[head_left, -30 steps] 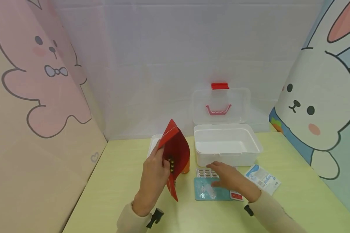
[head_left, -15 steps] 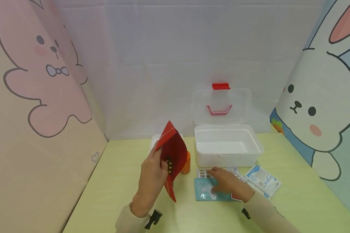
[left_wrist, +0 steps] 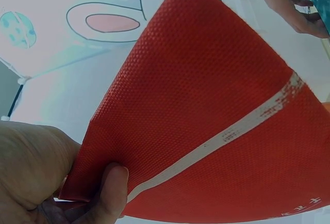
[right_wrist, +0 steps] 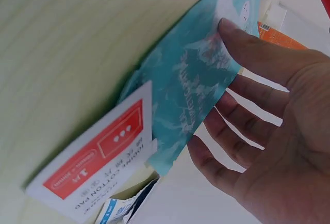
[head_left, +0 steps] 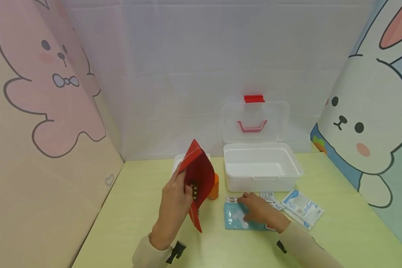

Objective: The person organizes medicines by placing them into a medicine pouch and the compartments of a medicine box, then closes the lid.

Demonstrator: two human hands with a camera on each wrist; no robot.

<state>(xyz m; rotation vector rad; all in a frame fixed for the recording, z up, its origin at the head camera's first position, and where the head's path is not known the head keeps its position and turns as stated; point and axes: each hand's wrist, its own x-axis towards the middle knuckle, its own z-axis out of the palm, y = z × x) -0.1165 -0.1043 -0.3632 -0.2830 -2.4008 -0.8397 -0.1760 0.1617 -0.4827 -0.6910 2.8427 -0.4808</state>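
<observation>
— 2 cartoon rabbits flank us: a pink one on the left wall [head_left: 50, 93], a white one on the right wall [head_left: 361, 126], with a pale sheet hung behind. What do we have underfoot, so to speak?

— We work on a light green table [head_left: 137, 208]. A white box [head_left: 261, 167] stands at the back with its clear lid [head_left: 254, 121] raised upright, red latch on top.

— And around it?

— We see a white tray [head_left: 178, 162] and an orange bottle [head_left: 214, 188], both partly hidden behind the red pouch [head_left: 198, 176]. A surgical dressing packet [head_left: 303, 207] lies right of our right hand, just in front of the box. A blister strip [head_left: 231, 200] peeks out just past the teal sachet [head_left: 234, 217], and a red-and-white iodine pad packet [right_wrist: 100, 157] lies tucked against the sachet's near edge.

— The pouch itself?

— Our left hand [head_left: 174, 206] grips it by one edge, thumb [left_wrist: 111, 190] pinching the fabric, above the table left of the sachet. Its long axis runs steeply, one corner up toward the back wall, the other down at the table.

— The right hand [head_left: 259, 210]?

— It lies on the sachet, fingers [right_wrist: 252, 53] nearly straight, clasping nothing.
</observation>
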